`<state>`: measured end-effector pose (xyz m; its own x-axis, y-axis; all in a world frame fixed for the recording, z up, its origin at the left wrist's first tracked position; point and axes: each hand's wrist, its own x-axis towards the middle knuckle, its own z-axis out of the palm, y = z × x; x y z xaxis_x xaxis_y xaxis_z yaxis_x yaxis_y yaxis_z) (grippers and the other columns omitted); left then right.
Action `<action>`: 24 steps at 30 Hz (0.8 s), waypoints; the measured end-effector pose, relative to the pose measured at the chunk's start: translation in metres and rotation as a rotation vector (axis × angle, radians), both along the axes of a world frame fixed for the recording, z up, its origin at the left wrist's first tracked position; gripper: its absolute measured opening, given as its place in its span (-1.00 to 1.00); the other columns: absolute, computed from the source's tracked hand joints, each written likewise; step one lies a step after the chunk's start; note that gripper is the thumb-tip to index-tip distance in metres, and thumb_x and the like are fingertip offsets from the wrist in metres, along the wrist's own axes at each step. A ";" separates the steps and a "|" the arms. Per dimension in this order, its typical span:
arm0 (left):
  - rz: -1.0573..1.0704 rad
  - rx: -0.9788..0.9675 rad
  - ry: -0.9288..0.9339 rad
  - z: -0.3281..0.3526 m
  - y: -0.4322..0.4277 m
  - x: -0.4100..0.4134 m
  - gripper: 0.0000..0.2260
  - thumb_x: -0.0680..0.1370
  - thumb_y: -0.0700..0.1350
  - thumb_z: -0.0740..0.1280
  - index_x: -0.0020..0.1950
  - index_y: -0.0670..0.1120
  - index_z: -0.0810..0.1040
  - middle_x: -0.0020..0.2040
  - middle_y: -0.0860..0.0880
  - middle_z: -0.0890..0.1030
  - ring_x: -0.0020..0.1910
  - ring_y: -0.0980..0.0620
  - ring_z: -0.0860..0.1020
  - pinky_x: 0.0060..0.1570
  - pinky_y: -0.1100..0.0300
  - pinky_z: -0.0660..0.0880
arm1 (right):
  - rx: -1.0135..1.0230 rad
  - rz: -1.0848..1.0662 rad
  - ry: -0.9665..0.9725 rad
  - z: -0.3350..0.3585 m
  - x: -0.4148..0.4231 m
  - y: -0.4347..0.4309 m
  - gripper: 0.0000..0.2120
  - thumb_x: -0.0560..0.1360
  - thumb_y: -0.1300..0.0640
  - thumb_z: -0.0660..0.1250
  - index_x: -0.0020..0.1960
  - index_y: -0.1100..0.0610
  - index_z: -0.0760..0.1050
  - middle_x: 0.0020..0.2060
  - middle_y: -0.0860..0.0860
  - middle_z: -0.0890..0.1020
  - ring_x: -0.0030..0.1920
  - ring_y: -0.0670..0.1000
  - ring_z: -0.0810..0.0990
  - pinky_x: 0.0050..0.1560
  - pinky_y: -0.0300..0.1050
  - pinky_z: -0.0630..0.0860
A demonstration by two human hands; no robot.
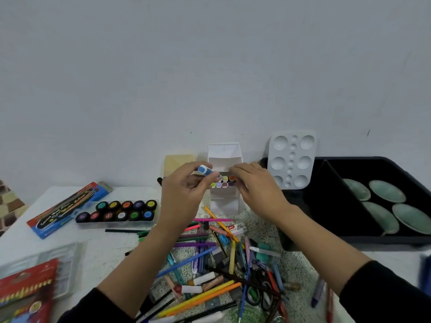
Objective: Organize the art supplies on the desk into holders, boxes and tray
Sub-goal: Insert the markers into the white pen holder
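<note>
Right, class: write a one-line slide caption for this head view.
Left hand holds a blue-capped marker at the white holder while the right hand touches it.

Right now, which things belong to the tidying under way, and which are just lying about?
In use: blue-capped marker, left hand holding it, white marker holder, right hand, loose pen pile.
Lying about: paint pots, white palette, brush pack, green dishes.
</note>
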<state>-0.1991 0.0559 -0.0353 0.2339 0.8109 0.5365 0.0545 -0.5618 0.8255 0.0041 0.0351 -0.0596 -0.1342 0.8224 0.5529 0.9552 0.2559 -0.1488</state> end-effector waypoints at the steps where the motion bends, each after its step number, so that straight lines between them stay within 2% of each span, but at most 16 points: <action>1: 0.015 0.014 0.012 -0.002 0.001 0.000 -0.84 0.53 -0.14 0.48 0.07 -0.15 0.65 -0.06 -0.02 0.72 -0.11 0.06 0.72 -0.06 0.01 0.67 | -0.006 0.020 0.005 0.000 0.001 0.000 -0.71 0.54 0.29 0.32 0.24 0.16 0.55 0.13 0.04 0.64 -0.03 0.12 0.52 -0.09 0.15 0.52; 8: 0.093 0.078 0.014 -0.012 0.005 0.005 -0.82 0.52 -0.06 0.50 0.01 -0.15 0.64 -0.08 -0.09 0.68 -0.10 -0.05 0.71 -0.08 -0.03 0.66 | -0.026 0.057 0.059 0.003 0.002 -0.004 -0.65 0.48 0.38 0.29 0.23 0.21 0.57 0.12 0.09 0.65 0.00 0.18 0.55 -0.02 0.12 0.53; 12: 0.203 0.303 0.128 -0.011 0.000 0.012 -0.86 0.48 -0.13 0.54 -0.10 -0.14 0.62 -0.17 -0.03 0.59 -0.18 0.07 0.63 -0.18 0.27 0.60 | -0.073 0.051 0.090 0.004 0.003 -0.002 -0.59 0.48 0.42 0.25 0.27 0.17 0.57 0.16 0.06 0.64 0.05 0.14 0.53 0.04 0.08 0.51; 14: 0.217 0.350 0.188 -0.013 0.000 0.015 -0.87 0.49 -0.12 0.53 -0.10 -0.16 0.64 -0.18 0.00 0.56 -0.18 0.15 0.57 -0.20 0.36 0.54 | -0.092 0.056 0.112 0.005 0.003 -0.001 -0.59 0.47 0.42 0.25 0.25 0.15 0.58 0.14 0.04 0.65 0.04 0.12 0.52 0.03 0.08 0.50; 17: 0.187 0.354 0.251 -0.018 0.008 0.020 -0.86 0.48 -0.13 0.53 -0.06 -0.18 0.67 -0.17 -0.01 0.53 -0.22 0.12 0.54 -0.20 0.27 0.55 | -0.106 0.060 0.117 0.007 0.004 0.001 -0.60 0.47 0.42 0.21 0.20 0.14 0.60 0.08 0.04 0.66 0.00 0.11 0.52 -0.02 0.12 0.51; 21: 0.189 0.354 0.316 -0.022 0.030 0.027 -0.81 0.44 -0.07 0.56 -0.06 -0.16 0.70 -0.23 -0.03 0.49 -0.30 0.12 0.46 -0.27 0.38 0.42 | -0.102 0.059 0.119 0.009 0.005 0.002 -0.60 0.47 0.31 0.11 0.16 0.15 0.63 0.03 0.05 0.68 -0.04 0.13 0.53 -0.09 0.10 0.53; 24: 0.226 0.353 0.402 -0.024 0.042 0.026 -0.77 0.44 0.03 0.55 -0.08 -0.12 0.70 -0.28 0.02 0.44 -0.35 0.07 0.40 -0.39 0.17 0.39 | -0.109 0.060 0.109 0.009 0.004 0.002 -0.61 0.46 0.32 0.15 0.15 0.14 0.63 0.03 0.03 0.68 -0.04 0.13 0.54 -0.10 0.11 0.54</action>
<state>-0.1728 0.0976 -0.0594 0.3172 0.6525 0.6882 0.4758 -0.7372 0.4797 0.0079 0.0373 -0.0503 -0.1285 0.8708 0.4746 0.9154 0.2883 -0.2811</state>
